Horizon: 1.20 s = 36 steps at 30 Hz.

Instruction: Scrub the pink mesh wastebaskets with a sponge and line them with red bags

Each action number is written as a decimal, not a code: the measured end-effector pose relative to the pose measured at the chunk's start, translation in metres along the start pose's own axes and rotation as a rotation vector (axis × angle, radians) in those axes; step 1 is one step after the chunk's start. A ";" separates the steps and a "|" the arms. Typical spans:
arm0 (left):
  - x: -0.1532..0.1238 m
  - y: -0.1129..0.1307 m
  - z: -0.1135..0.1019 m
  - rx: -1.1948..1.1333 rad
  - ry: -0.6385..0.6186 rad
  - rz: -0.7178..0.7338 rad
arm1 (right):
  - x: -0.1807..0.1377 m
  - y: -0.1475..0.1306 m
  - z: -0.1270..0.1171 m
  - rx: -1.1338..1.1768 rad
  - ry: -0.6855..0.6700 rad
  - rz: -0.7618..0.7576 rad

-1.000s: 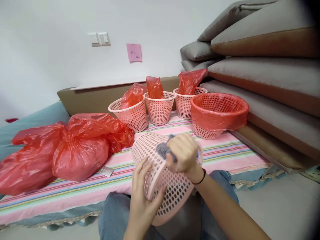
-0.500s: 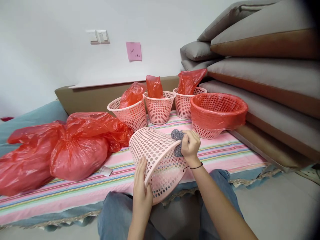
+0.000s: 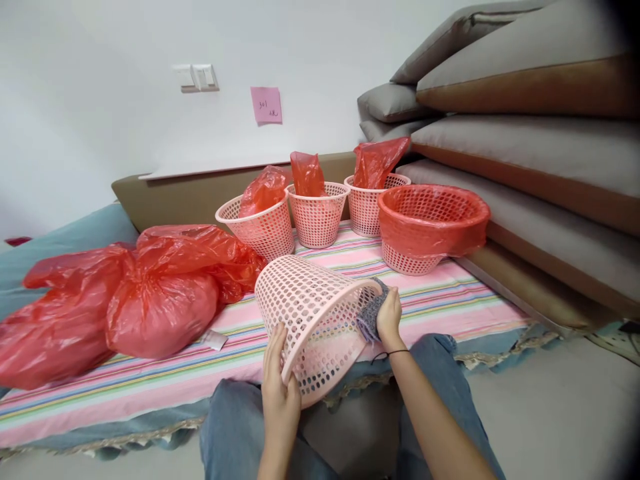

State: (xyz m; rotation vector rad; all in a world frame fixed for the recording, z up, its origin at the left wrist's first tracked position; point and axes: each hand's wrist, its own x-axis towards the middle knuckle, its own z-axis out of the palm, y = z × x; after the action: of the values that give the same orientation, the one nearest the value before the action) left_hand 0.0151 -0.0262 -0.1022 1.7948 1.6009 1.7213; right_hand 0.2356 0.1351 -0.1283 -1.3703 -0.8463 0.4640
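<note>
Over the front edge of the striped cloth (image 3: 150, 387), my left hand (image 3: 281, 383) clamps a tilted pink basket (image 3: 305, 297); my right hand (image 3: 389, 317) clutches a gray rag (image 3: 371, 316) against its right side.

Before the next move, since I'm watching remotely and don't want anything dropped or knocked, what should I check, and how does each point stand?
1. Left hand gripping the tilted pink basket: ok, it holds the edge of the opening.
2. Right hand holding the gray cloth: ok, cloth pressed at the opening's other side.
3. Tilted pink basket upright: not ok, it is tipped over.
4. It rests on the striped cover: cannot tell.
5. It stands apart from the leftmost standing basket: cannot tell, they overlap in view.
</note>
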 end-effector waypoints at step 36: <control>-0.024 -0.003 -0.005 -0.066 0.153 -0.154 | -0.040 0.035 -0.026 -0.061 -0.166 0.142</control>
State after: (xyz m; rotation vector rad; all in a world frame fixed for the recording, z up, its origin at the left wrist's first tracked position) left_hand 0.0156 -0.0459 -0.1174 1.4992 1.6707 1.8546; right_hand 0.2362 0.0952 -0.1720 -1.4687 -0.9073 0.6741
